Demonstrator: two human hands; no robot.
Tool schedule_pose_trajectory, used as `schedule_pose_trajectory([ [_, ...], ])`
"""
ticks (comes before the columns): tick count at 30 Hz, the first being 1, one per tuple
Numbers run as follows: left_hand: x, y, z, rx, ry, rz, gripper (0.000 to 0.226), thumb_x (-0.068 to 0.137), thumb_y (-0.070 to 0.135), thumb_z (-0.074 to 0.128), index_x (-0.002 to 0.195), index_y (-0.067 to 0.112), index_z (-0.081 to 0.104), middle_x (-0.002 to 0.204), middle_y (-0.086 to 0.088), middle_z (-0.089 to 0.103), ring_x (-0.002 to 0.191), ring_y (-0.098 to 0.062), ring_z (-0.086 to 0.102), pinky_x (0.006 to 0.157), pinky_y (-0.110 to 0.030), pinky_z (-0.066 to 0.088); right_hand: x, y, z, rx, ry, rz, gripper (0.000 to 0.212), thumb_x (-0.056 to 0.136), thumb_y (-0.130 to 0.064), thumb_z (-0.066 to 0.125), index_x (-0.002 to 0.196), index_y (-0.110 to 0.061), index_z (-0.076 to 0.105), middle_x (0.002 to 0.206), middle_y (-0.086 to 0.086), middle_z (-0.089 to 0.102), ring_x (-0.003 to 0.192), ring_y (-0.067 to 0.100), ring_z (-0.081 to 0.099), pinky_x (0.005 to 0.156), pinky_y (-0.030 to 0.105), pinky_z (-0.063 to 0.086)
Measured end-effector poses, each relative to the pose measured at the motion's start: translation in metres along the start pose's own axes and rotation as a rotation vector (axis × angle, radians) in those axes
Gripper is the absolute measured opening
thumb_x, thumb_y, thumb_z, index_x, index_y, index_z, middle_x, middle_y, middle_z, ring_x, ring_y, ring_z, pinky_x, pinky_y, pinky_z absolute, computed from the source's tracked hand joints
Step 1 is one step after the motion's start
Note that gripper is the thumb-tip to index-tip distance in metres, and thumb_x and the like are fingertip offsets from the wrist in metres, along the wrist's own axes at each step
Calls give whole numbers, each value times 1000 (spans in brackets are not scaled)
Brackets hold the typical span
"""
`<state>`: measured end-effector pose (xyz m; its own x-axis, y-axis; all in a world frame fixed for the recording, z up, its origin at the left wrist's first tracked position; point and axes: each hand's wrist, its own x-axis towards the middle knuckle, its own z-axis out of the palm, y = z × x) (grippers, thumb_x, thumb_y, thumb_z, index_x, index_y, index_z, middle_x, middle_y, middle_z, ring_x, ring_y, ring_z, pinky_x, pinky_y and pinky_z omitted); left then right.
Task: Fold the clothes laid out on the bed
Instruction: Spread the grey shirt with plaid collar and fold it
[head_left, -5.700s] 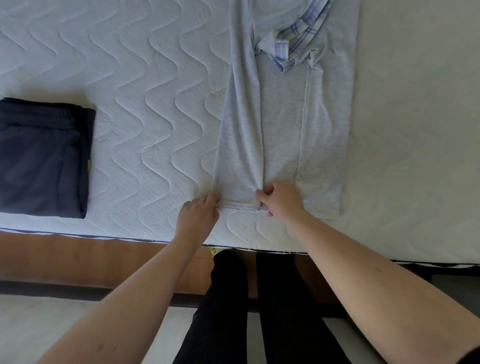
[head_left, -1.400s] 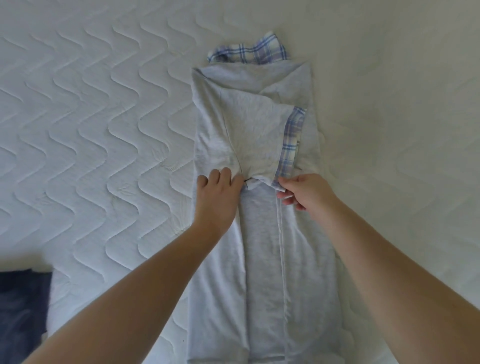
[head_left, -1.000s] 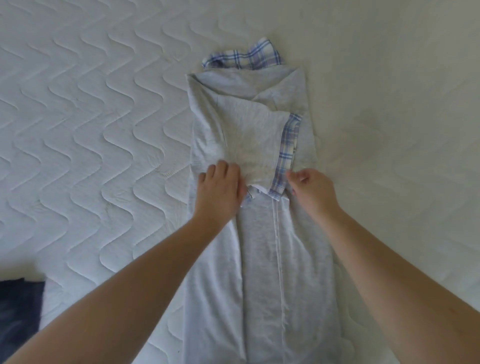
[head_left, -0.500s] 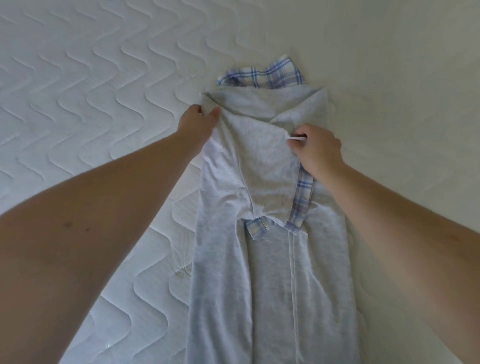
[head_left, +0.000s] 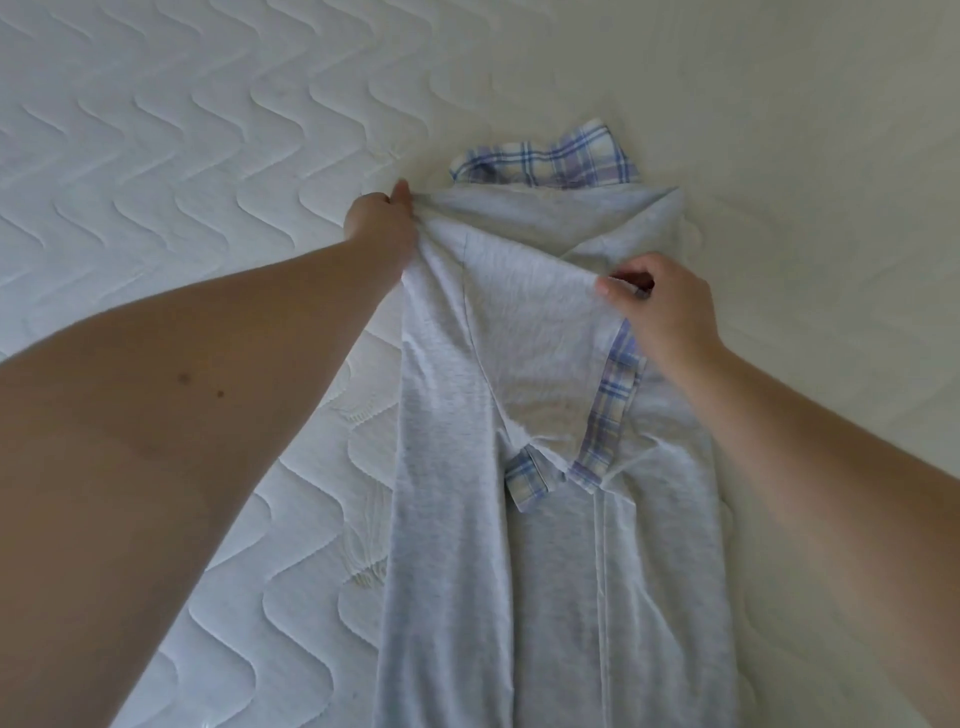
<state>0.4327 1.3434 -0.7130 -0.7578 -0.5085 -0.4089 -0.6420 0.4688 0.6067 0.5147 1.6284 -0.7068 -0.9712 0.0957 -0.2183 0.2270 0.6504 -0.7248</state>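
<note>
Two hands are engaged on one garment. The left hand (head_left: 382, 221), arm fully extended across the frame, has its fingers bunched around the far left corner of the grey garment (head_left: 452, 519), and the cloth gathers into creases at the grip. The right hand (head_left: 660, 306), wrist bent and knuckles up, pinches the folded grey edge between thumb and forefinger at the right of the upper fold. Between the two hands the fabric hangs slack and slightly raised from the bed.

The garment lies lengthwise, running from the near edge of the frame toward the far end, its sides already turned inward to form a narrow strip. A triangular grey flap is folded down over the middle, edged on its right side by plaid trim (head_left: 610, 415) in blue and white. A small plaid tab shows at the flap's lower point. A plaid collar (head_left: 550, 163) protrudes beyond the far end of the garment.

All rests on the white quilted mattress (head_left: 208, 130), stitched in a wave pattern.
</note>
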Motion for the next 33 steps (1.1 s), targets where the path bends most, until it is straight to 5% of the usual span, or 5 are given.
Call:
schedule_pose_trajectory([
  [8,9,-20,-29,-440,-678,2,44,78,24,78,118,14,62,112,-1,73,104,-15,69,83,-25,57,6,7,-8,-83,-88,-44,33,84,-34,75,110,-16,66,88,-11,58,75,4,54,61,11,35],
  [14,6,-10,-15,-281,-282,-45,26,97,35,57,80,17,63,89,-5,65,82,-20,66,62,-28,59,6,3,1,-68,3,-30,18,86,-31,74,95,-22,61,74,-16,55,62,-2,51,51,3,33],
  [18,3,-12,-3,232,-29,239,39,102,39,39,72,16,47,69,1,48,60,-15,46,48,-28,33,3,5,3,-135,63,-39,31,87,-30,72,114,-18,61,106,0,61,90,15,58,78,22,45],
  [23,-7,-18,2,91,54,227,38,100,50,39,85,17,51,74,4,54,64,-14,51,50,-29,37,-11,-1,4,-321,171,-100,46,95,-30,60,137,-15,49,133,11,51,120,32,48,100,42,36],
  [33,-47,-60,-38,-112,-684,-66,49,59,38,84,100,17,67,89,8,76,83,-6,73,62,-16,56,-105,-15,59,-641,-236,-500,64,101,-50,28,155,-19,20,163,1,18,150,23,12,120,47,12],
])
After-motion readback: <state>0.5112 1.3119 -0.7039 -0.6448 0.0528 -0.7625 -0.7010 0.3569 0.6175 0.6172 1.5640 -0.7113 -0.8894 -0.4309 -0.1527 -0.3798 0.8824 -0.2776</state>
